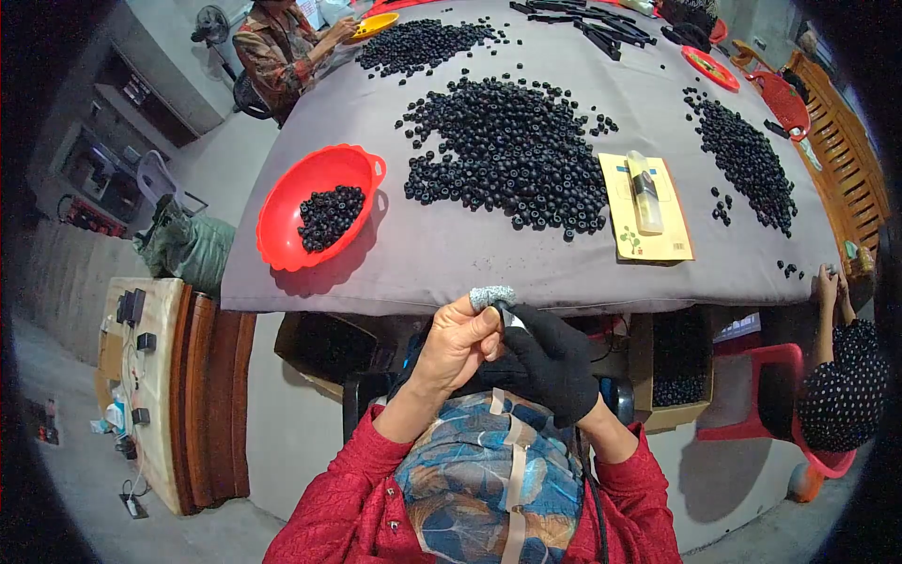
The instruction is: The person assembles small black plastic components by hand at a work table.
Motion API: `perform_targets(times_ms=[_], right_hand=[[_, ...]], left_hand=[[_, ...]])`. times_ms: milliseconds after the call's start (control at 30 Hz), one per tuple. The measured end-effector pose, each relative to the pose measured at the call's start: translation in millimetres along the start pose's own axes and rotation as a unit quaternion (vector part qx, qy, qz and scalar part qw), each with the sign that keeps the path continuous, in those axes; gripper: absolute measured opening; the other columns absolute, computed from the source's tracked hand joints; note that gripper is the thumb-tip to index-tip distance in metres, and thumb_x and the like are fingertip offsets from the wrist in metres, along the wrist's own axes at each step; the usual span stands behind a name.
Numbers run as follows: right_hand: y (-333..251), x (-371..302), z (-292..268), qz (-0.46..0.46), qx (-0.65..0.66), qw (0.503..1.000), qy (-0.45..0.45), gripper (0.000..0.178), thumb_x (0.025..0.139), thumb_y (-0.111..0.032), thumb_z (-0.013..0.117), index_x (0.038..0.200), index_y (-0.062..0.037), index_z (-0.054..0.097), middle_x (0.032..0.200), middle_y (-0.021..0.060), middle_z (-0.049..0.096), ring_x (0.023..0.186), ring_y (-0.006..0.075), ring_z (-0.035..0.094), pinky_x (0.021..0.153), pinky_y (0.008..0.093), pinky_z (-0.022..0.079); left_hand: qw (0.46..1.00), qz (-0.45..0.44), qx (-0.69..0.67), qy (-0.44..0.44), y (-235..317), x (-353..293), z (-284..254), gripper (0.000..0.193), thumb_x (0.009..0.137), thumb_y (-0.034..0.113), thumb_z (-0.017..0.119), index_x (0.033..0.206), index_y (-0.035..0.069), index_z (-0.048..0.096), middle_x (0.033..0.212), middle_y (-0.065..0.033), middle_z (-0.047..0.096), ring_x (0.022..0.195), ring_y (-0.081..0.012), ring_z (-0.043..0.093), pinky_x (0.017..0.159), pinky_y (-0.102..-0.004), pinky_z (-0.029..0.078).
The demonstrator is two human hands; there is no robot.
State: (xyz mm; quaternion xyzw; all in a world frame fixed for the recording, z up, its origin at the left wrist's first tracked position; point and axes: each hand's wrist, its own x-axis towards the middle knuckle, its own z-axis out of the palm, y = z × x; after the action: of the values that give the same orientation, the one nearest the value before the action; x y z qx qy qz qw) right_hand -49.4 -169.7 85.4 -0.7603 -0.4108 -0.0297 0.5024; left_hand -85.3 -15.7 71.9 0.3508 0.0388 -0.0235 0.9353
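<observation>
My left hand (449, 346) is bare except for a grey speckled finger cover (492, 297) on a fingertip. Its thumb and fingers are pinched together just off the table's near edge. Against its fingertips presses my right hand (556, 362), in a black glove, its fingers also closed. Something small and dark shows where the fingertips meet, with a whitish sliver (513, 321) beside it; the fingers hide most of both. Beyond my hands lies a big pile of small black round parts (512, 150). To the left, a red scalloped bowl (272, 226) holds more of them.
A grey cloth covers the table (451, 268). On a yellow card (669, 240) lies a clear tube-like item (646, 202). Another pile (747, 160) lies right. One person (277, 56) sits far left, another (841, 385) right by a red chair (766, 376). Boxes (669, 414) stand below.
</observation>
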Motion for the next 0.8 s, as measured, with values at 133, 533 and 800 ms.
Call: perform_targets(times_ms=[133,533,800], right_hand=[[-7.4,2.0,-0.6,0.131,0.174,0.976,0.012,0.03,0.081,-0.011,0.06,0.108,-0.0013,0.054,0.089,0.0109,0.06,0.079,0.0156,0.058,0.069,0.0291,0.047],[2.9,-0.6,2.8,-0.028,0.042,0.999,0.012,0.034,0.076,-0.006,0.063,0.108,-0.0005,0.052,0.094,0.0108,0.059,0.081,0.0232,0.059,0.071,0.0313,0.048],[4.6,1.1,1.6,-0.084,-0.033,0.996,-0.003,0.036,0.075,-0.002,0.061,0.109,-0.0013,0.052,0.094,0.0111,0.059,0.08,0.0226,0.059,0.069,0.0303,0.048]], left_hand=[[1.0,-0.003,-0.001,0.008,-0.1,-0.2,-0.7,0.014,0.085,0.012,0.055,0.096,0.003,0.059,0.066,-0.0001,0.053,0.051,-0.0045,0.046,0.047,-0.0191,0.038],[1.0,0.007,0.009,0.0,0.2,-2.0,0.2,0.017,0.086,0.012,0.054,0.098,0.001,0.059,0.065,0.001,0.051,0.05,-0.0036,0.039,0.048,-0.0193,0.037],[1.0,0.008,0.028,-0.011,0.5,-0.9,-2.6,0.016,0.086,0.01,0.053,0.098,0.002,0.059,0.065,0.0021,0.05,0.051,-0.0036,0.039,0.049,-0.0193,0.036]])
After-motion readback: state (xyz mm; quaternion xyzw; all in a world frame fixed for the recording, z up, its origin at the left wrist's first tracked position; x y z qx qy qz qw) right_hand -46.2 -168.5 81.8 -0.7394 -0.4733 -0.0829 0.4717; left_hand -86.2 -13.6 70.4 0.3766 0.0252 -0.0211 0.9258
